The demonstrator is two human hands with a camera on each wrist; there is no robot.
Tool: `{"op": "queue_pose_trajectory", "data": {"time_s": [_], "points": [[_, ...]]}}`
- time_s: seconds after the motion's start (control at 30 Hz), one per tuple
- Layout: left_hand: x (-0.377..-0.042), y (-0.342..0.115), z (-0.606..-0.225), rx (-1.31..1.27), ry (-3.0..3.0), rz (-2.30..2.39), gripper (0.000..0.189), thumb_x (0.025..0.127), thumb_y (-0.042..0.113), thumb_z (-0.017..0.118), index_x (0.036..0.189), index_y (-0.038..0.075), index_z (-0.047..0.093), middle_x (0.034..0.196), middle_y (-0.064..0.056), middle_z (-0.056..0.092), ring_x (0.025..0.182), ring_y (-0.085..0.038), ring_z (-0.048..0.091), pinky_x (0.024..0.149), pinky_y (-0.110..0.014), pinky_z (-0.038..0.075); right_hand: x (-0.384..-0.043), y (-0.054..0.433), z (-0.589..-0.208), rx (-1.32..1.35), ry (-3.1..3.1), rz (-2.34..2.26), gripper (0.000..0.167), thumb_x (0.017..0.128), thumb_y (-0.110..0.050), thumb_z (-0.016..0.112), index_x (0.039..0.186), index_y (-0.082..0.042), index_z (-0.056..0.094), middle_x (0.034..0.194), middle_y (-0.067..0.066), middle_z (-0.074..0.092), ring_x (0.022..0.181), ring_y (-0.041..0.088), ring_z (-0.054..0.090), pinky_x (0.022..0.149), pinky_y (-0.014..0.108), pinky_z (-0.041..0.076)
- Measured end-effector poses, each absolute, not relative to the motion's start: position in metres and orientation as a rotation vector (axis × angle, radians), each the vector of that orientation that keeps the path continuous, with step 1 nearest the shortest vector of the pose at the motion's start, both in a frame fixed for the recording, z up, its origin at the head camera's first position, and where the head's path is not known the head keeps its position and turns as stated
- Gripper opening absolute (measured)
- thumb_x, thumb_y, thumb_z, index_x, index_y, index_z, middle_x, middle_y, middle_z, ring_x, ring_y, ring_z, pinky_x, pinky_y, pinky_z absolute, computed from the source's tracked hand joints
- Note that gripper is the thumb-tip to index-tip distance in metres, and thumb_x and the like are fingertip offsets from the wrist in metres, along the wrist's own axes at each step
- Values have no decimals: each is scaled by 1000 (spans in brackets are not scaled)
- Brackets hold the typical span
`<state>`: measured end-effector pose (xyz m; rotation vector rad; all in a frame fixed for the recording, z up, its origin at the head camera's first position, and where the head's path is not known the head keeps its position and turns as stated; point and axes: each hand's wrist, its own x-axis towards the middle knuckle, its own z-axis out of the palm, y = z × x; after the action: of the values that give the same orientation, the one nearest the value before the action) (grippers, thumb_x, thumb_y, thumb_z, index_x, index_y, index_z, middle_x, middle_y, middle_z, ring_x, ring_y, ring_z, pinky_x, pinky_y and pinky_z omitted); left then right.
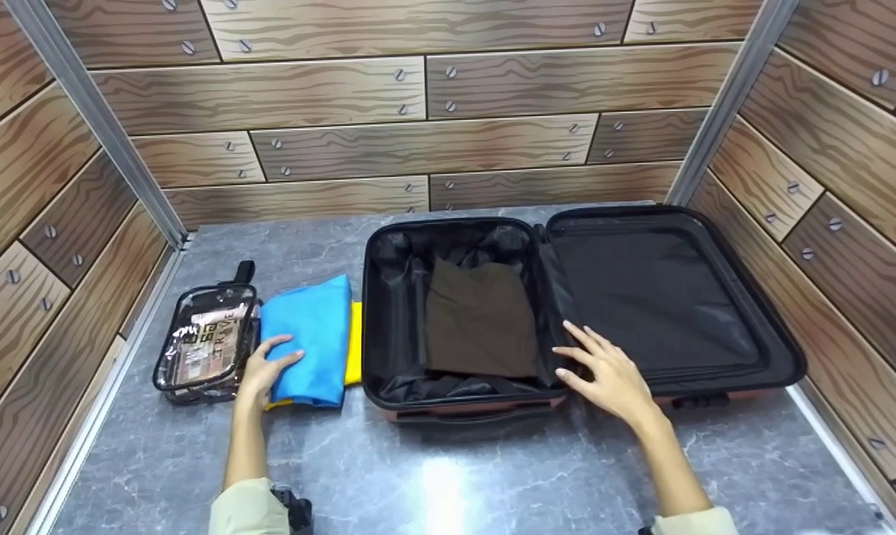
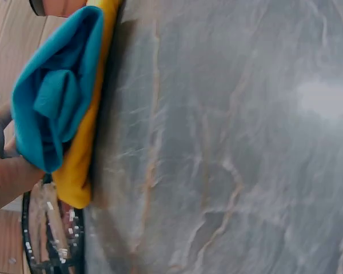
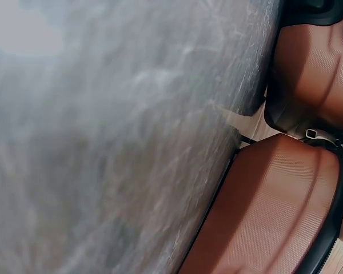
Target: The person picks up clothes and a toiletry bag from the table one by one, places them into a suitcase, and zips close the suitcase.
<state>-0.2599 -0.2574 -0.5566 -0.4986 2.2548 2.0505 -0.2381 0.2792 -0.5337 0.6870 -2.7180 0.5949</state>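
Note:
My left hand (image 1: 261, 373) touches the left part of a folded blue cloth (image 1: 310, 338), with thumb and a finger lying on its top. In the left wrist view, the folded end of this blue cloth (image 2: 57, 97) shows above a yellow cloth (image 2: 83, 154). The yellow cloth (image 1: 354, 345) sticks out on the right in the head view. An open suitcase (image 1: 459, 409) stands to the right, holding a folded dark brown garment (image 1: 481, 319) in its left half. My right hand (image 1: 608, 375) is spread above the suitcase's middle seam and holds nothing.
Left of the cloths lies a clear zippered pouch (image 1: 206, 345) with a black strap. The suitcase's right half (image 1: 656, 297) has a black lining panel. Wood-patterned walls (image 1: 344, 89) enclose the grey marbled tabletop (image 1: 388, 475) at the back and sides.

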Motion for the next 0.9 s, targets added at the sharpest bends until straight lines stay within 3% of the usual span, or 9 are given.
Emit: {"op": "queue_pose_trajectory", "data": {"time_s": [0.27,0.43,0.67,0.9], "points": [[-263,-258,-562,-548,2116,2108,61,83,15,69,135,5,41,148,-17,14,109,-36,40,78,-37,45,-239,281,-536,681,-2720,589,35,85,-39,63,117,-24,64,145,-6,31,130,30,30,93,60,29],[-264,-258,-564,-532,2008,2164,62,83,14,68,138,9,38,145,-18,17,96,-31,50,71,-37,50,-240,280,-535,686,-2718,588,36,85,-41,62,117,-24,64,145,-5,32,130,29,30,94,58,29],[-262,-253,-572,-477,2116,2194,57,85,6,63,137,5,39,145,-18,19,103,-29,43,72,-27,47,-241,281,-536,682,-2713,582,37,85,-41,62,117,-23,65,145,-6,32,130,29,30,93,59,30],[-263,-247,-569,-427,2136,2327,55,83,-2,62,135,3,43,143,-12,27,96,-21,47,72,-23,47,-240,281,-535,680,-2715,586,37,84,-38,64,117,-22,65,145,-5,33,130,29,31,94,58,30]]}}
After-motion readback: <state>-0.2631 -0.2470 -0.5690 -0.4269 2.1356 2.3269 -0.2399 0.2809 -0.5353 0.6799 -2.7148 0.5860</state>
